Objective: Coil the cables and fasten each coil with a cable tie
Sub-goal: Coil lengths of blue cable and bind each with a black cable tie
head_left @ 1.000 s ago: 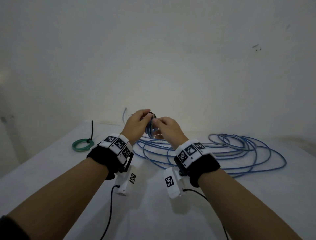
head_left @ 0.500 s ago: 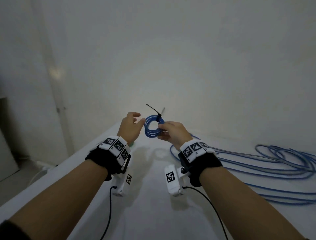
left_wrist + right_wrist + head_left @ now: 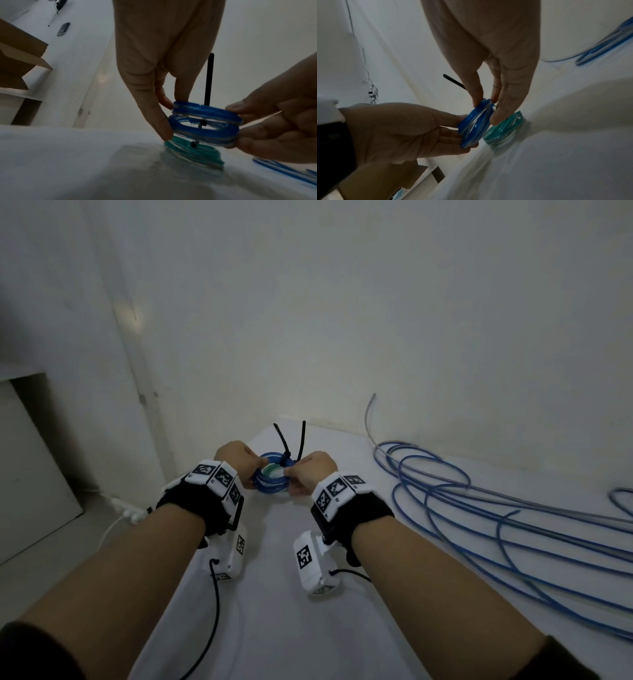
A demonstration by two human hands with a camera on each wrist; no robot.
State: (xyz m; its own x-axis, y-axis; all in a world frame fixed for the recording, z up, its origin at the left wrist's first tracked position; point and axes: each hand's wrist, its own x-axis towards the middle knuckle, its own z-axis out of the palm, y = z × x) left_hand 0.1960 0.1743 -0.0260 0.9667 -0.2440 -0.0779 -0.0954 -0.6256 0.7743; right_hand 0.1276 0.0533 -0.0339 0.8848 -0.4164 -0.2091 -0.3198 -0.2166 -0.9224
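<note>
The left hand (image 3: 236,462) and right hand (image 3: 310,470) each pinch the blue coil (image 3: 272,479) just above the green coil (image 3: 193,151), mostly hidden beneath. Loose blue cable (image 3: 479,508) sprawls at three o'clock, cut off.

No readable words, brand names or numbers appear in any view. The only printed signs are black-and-white square fiducial markers. In the head view, several stand in a row on the white band of the left wrist (image 3: 215,476) and on the white band of the right wrist (image 3: 337,488). One more stands on the white camera housing under the left wrist (image 3: 228,556), and another on the white camera housing under the right wrist (image 3: 310,562). Tiny marks beside the band markers are too small to read. The two wrist views show no print.
</note>
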